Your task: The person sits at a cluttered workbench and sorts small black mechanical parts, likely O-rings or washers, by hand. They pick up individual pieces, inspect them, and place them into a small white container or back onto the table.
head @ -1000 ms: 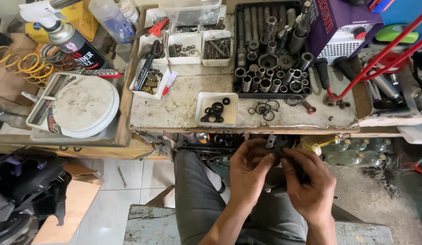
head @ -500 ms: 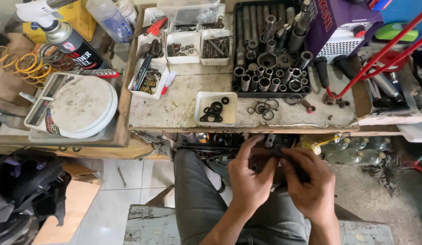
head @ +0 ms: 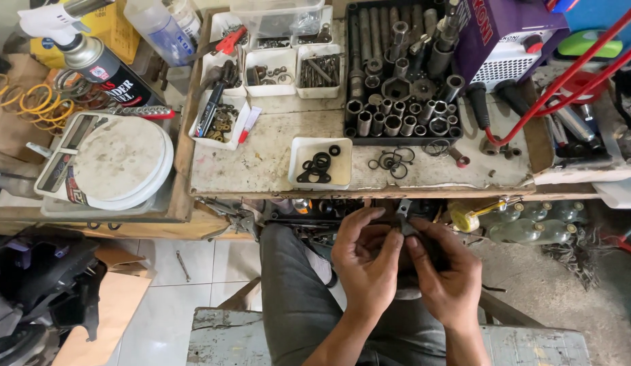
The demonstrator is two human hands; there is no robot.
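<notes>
Stretching across the top of the view, the workbench (head: 274,159) is the biggest thing, with worn pale boards. On it, at the left, lies a round white lid (head: 125,159), and at the right stands a black tray of sockets (head: 400,108). Near the front edge sits a small white tray (head: 320,163) with black rubber rings inside. Below the bench edge, over the lap, the left hand (head: 366,268) and the right hand (head: 447,274) meet, fingertips touching. Both hands pinch closed on a small dark metal part (head: 405,217), which is mostly hidden between the fingers.
</notes>
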